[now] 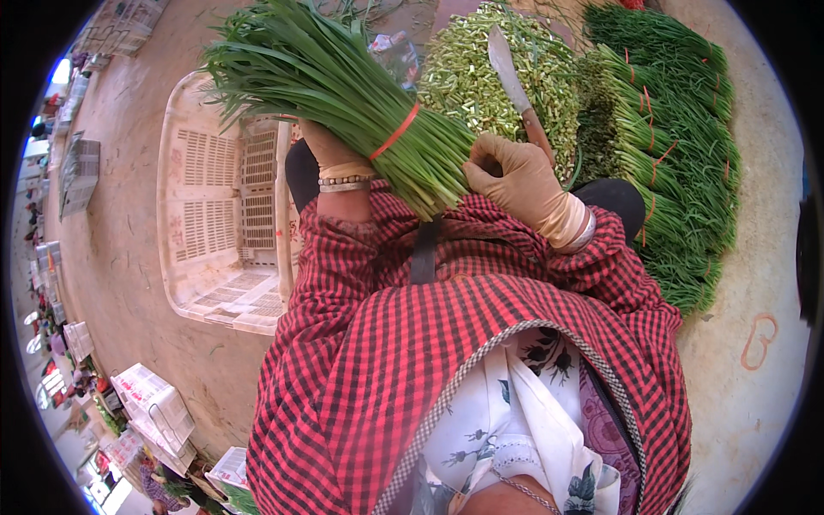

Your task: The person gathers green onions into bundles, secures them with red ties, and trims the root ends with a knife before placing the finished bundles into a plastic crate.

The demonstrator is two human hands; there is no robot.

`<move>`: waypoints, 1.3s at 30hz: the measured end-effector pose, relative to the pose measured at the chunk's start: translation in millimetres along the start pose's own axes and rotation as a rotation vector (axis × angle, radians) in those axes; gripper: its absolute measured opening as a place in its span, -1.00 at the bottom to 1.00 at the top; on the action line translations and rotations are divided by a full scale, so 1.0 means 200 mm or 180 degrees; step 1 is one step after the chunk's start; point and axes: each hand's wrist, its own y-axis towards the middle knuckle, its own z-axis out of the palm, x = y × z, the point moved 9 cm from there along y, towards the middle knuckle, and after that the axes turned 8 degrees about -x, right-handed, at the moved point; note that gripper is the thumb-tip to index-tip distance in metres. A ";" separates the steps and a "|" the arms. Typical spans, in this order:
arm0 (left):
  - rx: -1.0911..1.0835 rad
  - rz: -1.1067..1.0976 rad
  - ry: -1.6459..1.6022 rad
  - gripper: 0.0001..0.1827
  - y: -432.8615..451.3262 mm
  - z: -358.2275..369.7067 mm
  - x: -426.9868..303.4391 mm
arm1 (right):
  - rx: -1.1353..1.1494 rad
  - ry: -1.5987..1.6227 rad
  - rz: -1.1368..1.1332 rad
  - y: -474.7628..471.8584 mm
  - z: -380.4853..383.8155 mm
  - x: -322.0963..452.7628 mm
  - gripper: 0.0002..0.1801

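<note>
A thick bundle of green garlic chives (360, 96) lies slantwise in front of me, with an orange-red band (396, 132) around it. My left hand (331, 145), in a tan glove, grips it from beneath, and the leaves hide most of the fingers. At the pale cut stem ends is my right hand (515, 180), gloved too, with thumb and forefinger curled together against the bundle's edge. Whether a stem is pinched there cannot be made out. Just beyond the right hand, a wooden-handled knife (512, 74) rests on a heap of chopped stem ends (457, 71).
Banded chive bundles (682, 141) are stacked in rows along the right. On the left, a white slatted plastic crate (199, 193) sits on the brown floor (129, 212). Crumpled clear plastic (396, 55) lies beyond the bundle. More crates (154, 405) and people are at the far left.
</note>
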 end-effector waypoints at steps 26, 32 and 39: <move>-0.0189 -0.0268 -0.0294 -0.46 -0.07 0.06 0.05 | -0.0152 0.0325 0.0442 -0.02 -0.01 -0.12 -0.83; -0.0243 -0.0356 -0.0351 -0.47 -0.05 0.01 0.09 | 0.0164 0.1380 0.1229 -0.05 0.02 -0.17 -0.87; -0.0107 -0.0447 -0.0431 -0.46 -0.05 0.04 0.08 | 0.0221 0.0884 0.1104 -0.10 -0.13 -0.34 -0.91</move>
